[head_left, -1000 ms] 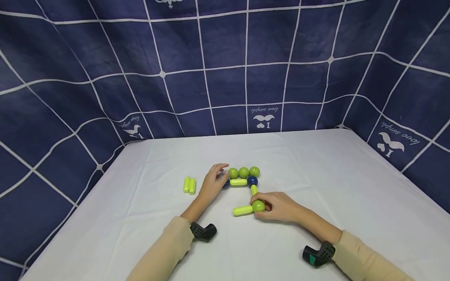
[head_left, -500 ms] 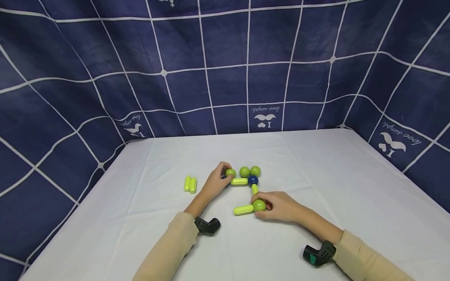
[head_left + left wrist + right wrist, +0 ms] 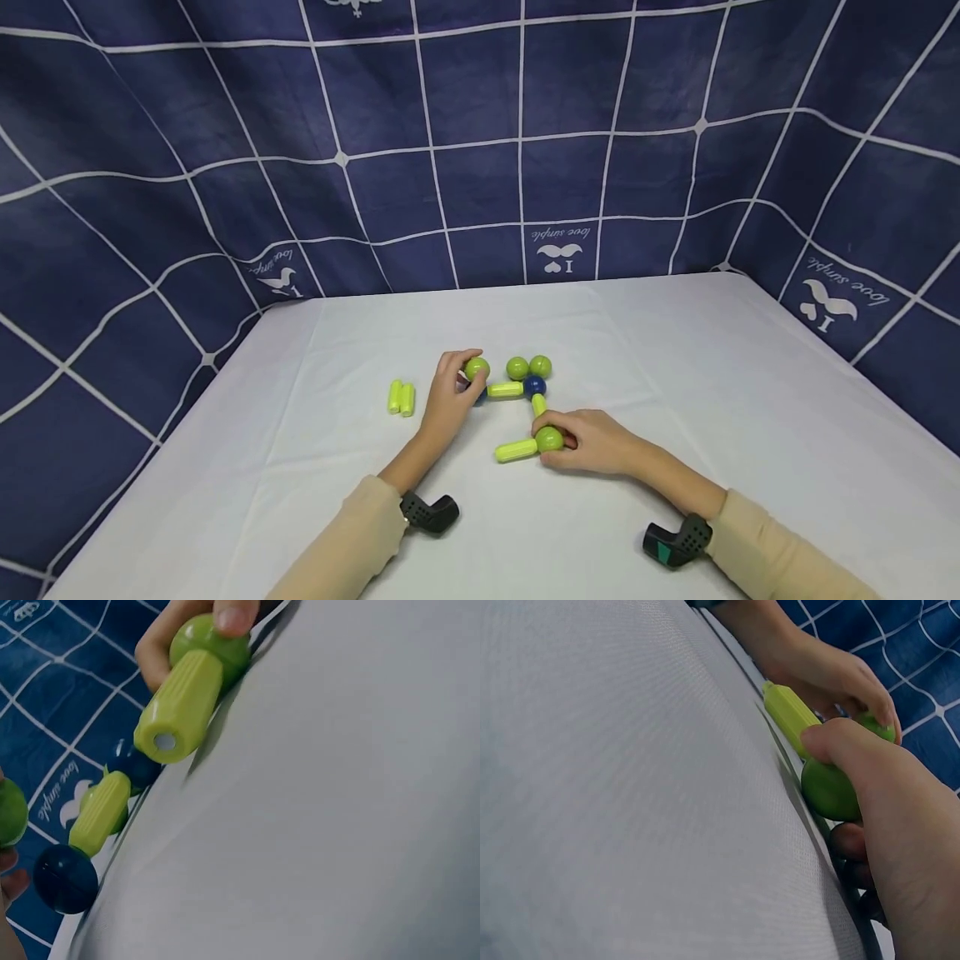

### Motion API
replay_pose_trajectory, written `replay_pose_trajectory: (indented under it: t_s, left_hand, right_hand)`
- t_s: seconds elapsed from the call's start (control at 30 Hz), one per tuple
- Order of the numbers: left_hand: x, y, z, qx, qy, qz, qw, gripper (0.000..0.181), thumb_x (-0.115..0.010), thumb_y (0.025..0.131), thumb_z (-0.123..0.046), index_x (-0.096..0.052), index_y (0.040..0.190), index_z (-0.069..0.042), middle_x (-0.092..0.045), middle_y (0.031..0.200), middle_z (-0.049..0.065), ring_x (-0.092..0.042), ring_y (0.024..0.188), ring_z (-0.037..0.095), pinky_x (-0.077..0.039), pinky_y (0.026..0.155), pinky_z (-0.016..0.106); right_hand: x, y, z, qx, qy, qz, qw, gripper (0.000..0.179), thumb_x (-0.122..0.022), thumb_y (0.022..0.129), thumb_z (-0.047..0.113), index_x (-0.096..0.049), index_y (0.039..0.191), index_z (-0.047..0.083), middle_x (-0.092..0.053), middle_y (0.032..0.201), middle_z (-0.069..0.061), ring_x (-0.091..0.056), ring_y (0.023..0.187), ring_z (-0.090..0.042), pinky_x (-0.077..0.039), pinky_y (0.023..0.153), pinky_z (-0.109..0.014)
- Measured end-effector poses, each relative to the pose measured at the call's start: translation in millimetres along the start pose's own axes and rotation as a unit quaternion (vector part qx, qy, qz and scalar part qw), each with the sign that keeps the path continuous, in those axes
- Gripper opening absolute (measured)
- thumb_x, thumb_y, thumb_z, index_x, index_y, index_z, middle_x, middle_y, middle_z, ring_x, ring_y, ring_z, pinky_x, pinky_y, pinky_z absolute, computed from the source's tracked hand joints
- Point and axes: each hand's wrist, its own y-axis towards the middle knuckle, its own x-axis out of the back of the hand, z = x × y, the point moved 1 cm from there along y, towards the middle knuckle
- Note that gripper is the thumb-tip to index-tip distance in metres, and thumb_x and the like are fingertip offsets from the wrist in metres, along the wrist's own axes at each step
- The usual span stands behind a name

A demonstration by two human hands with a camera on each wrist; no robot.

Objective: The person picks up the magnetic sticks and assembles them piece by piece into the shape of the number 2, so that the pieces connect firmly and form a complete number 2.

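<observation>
My left hand [image 3: 446, 408] pinches a green ball [image 3: 477, 367] between thumb and fingers. A dark blue ball [image 3: 480, 395] lies just below it, partly hidden by the hand. From this blue ball a yellow-green rod [image 3: 506, 390] runs to a second blue ball [image 3: 534, 386]. Another rod [image 3: 538, 405] leads from there toward my right hand [image 3: 596, 442], which grips a green ball [image 3: 549, 439] at the near corner. A third rod [image 3: 516, 451] extends left from that ball; in the left wrist view its free end shows a silvery disc [image 3: 164, 741].
Two loose green balls [image 3: 517, 367] sit side by side behind the second blue ball. A pair of loose yellow-green rods [image 3: 401, 397] lies left of my left hand. White cloth [image 3: 645, 333] covers the table, and a dark blue checked curtain [image 3: 480, 183] hangs behind it.
My left hand has taken the leftmost green ball from the row of three and moved it left, over the left blue ball. The right hand has kept its grip on its ball.
</observation>
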Motion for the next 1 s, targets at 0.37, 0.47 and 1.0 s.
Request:
replay_pose_trajectory:
  t_s: [0.37,0.47,1.0]
  left_hand:
    - [11.8,-35.7,-11.4,0.07,-0.037,0.168,0.9826,0.03,-0.066,0.083,-0.023,-0.053,0.107,-0.01,-0.052,0.097,0.004,-0.048,0.079,0.01,-0.042,0.069,0.019]
    - [13.0,-40.9,-11.4,0.078,-0.054,0.222,0.9704,0.036,-0.067,0.082,-0.023,-0.049,0.11,-0.009,-0.054,0.103,0.007,-0.052,0.085,0.012,-0.045,0.075,0.021]
    - [16.1,-43.4,-7.0,0.019,-0.037,0.255,0.9662,0.028,-0.066,0.081,-0.019,-0.058,0.107,-0.013,-0.056,0.102,0.003,-0.051,0.09,0.009,-0.044,0.082,0.023]
  right_hand:
    - [-3.2,1.5,3.6,0.012,-0.059,-0.021,0.998,0.023,-0.062,0.077,0.048,-0.052,0.093,0.034,-0.037,0.055,0.018,-0.032,0.049,0.003,-0.027,0.051,-0.016]
    - [-3.5,1.7,4.0,0.022,-0.073,-0.03,0.9966,0.021,-0.061,0.078,0.047,-0.056,0.092,0.033,-0.035,0.053,0.018,-0.029,0.048,0.002,-0.025,0.05,-0.016]
    - [-1.7,2.0,3.0,0.036,-0.077,-0.039,0.9956,0.016,-0.057,0.083,0.043,-0.057,0.092,0.03,-0.037,0.053,0.019,-0.03,0.048,0.003,-0.026,0.05,-0.015]
